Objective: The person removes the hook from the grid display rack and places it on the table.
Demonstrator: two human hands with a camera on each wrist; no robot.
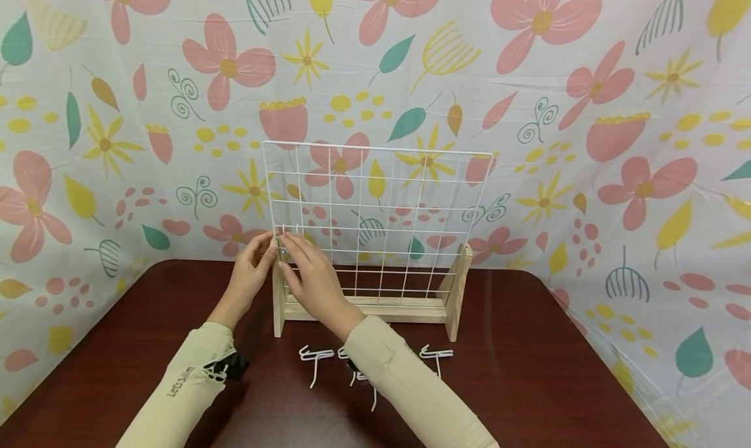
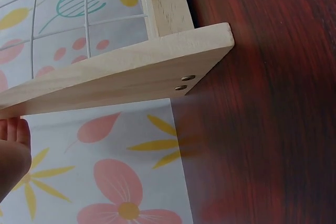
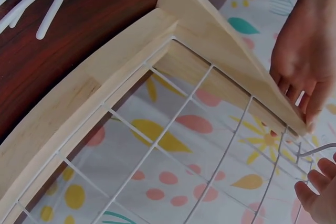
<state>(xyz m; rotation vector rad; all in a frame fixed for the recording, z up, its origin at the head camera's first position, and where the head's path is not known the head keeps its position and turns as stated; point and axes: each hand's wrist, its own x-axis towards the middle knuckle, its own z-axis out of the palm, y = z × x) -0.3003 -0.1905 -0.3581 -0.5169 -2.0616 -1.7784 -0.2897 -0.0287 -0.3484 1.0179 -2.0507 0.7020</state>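
A white wire grid (image 1: 381, 220) stands upright in a wooden stand (image 1: 364, 311) at the centre of the head view, on a dark red-brown bench (image 1: 528, 370). Both hands meet at the grid's lower-left part, just above the stand's left post.

The left hand (image 1: 251, 272) has its fingers extended against the top of that post and the grid's left edge; in the right wrist view its straight fingertips (image 3: 299, 100) rest along the post's upper end. It grips nothing that can be seen.

The right hand (image 1: 313, 278) lies in front of the grid, fingers reaching up and left to the wires. A small white wire hook (image 1: 285, 234) sits on the grid at its fingertips, and in the right wrist view, lower right, curled fingertips (image 3: 315, 192) pinch the hook's thin end.

More white hooks (image 1: 317, 360) lie loose on the bench in the lower centre of the head view, just in front of the stand, partly hidden by the right sleeve (image 1: 411, 383). A flowered cloth (image 1: 587, 109) hangs behind and along both sides of the bench.
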